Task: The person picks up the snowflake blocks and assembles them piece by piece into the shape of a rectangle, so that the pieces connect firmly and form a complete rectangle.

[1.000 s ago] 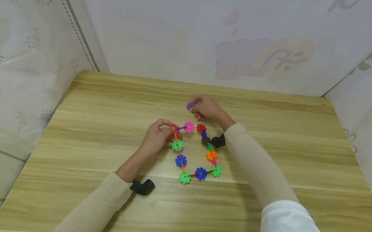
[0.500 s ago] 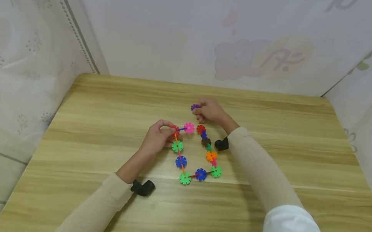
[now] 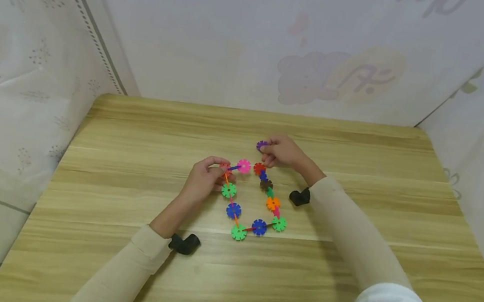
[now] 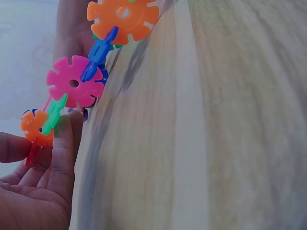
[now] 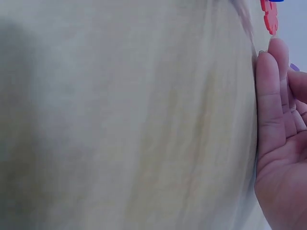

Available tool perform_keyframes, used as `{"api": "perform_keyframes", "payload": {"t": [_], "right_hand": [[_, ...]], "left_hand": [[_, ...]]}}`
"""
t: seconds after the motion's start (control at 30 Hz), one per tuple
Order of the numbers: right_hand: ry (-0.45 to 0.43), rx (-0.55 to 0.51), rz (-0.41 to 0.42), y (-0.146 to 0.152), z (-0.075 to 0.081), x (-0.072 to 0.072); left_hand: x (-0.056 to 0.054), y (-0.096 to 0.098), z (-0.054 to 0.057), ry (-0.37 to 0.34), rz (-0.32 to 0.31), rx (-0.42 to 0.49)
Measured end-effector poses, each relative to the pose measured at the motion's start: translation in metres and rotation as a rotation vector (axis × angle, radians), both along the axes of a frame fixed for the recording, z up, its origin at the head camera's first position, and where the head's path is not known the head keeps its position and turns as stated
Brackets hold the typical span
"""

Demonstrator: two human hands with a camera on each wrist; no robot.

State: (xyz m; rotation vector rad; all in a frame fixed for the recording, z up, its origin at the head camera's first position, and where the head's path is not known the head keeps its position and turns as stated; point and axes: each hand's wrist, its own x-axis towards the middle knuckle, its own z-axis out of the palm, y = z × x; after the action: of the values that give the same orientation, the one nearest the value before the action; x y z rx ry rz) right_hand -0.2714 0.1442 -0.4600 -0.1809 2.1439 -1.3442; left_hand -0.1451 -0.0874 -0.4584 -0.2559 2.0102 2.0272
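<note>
A chain of colourful notched plastic discs (image 3: 233, 210) lies on the table as a rough four-sided outline. At its far side a narrow gap separates a pink disc (image 3: 243, 166) from a dark red disc (image 3: 260, 169). My left hand (image 3: 203, 179) pinches a red disc (image 4: 32, 154) at the far left corner of the chain, thumb against fingers. Beyond the gap, my right hand (image 3: 287, 154) pinches a loose purple notched disc (image 3: 262, 146) above the table. In the right wrist view only a sliver of the purple disc (image 5: 294, 67) shows behind the fingers.
The wooden table (image 3: 135, 133) meets a pale printed curtain (image 3: 219, 42) at its back edge. Black wrist-worn cameras, one by the left wrist (image 3: 185, 244) and one by the right wrist (image 3: 300, 197), jut inward over the tabletop.
My right hand has drifted right and a little toward me, carrying the purple disc, which now hangs beyond the dark red disc. My left hand keeps its place on the chain.
</note>
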Motion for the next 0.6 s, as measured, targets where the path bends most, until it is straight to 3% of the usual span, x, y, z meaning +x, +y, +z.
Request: {"api": "perform_keyframes", "payload": {"t": [0.2, 0.6], "right_hand": [[-0.022, -0.043, -0.035, 0.008, -0.001, 0.006], [0.085, -0.049, 0.001, 0.028, 0.016, 0.026]], "left_hand": [[-0.001, 0.002, -0.001, -0.002, -0.004, -0.007], [-0.005, 0.009, -0.001, -0.04, 0.003, 0.004]]}}
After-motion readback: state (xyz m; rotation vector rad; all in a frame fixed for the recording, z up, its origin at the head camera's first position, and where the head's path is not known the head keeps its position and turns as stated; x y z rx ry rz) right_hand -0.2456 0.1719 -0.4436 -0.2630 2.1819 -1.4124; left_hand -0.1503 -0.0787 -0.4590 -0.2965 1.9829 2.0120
